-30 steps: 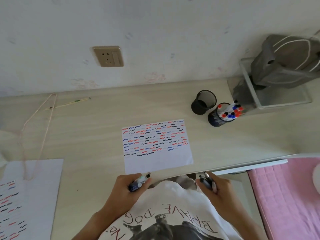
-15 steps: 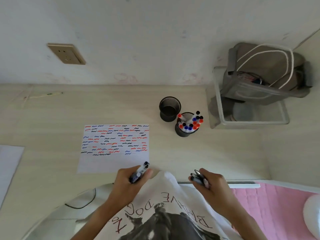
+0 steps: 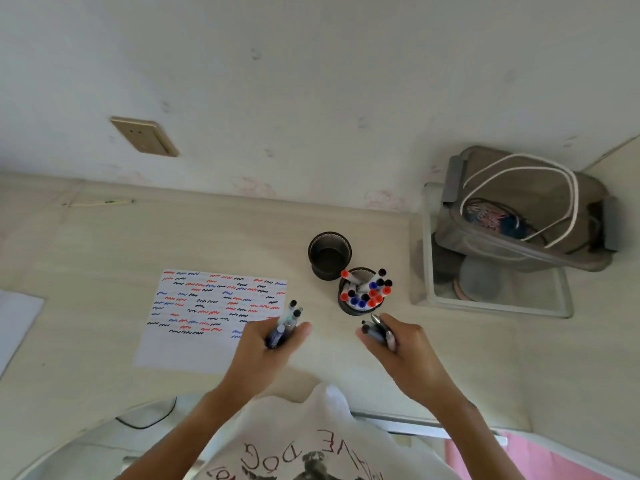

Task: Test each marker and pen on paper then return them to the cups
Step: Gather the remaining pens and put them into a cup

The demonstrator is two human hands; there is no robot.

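A person stands over a pale counter [image 3: 104, 244] with a fistful of pens in each of the two hands. The left hand [image 3: 266, 344] grips a small bundle of pens [image 3: 289, 320], tips up, over the near right corner of the test paper [image 3: 211, 317], which is already filled with rows of red, blue and black squiggles. The right hand [image 3: 394, 344] clutches a second bundle [image 3: 375, 329] just in front of the full cup [image 3: 360, 296], a dark mesh holder crowded with red-, blue- and black-capped markers. Touching that cup on its far left side is the empty cup [image 3: 329, 254], also dark mesh. To the right of the cups, a grey bag [image 3: 519, 216] sits in a clear bin [image 3: 491, 306] against the wall.

With the sheet nearly covered, the work appears to be at the returning stage, though whether these pens have been tested cannot be told. The next move likely calls for carrying each bundle over the empty cup's mouth and lowering it in upright, taking care not to tip the crowded cup beside it.
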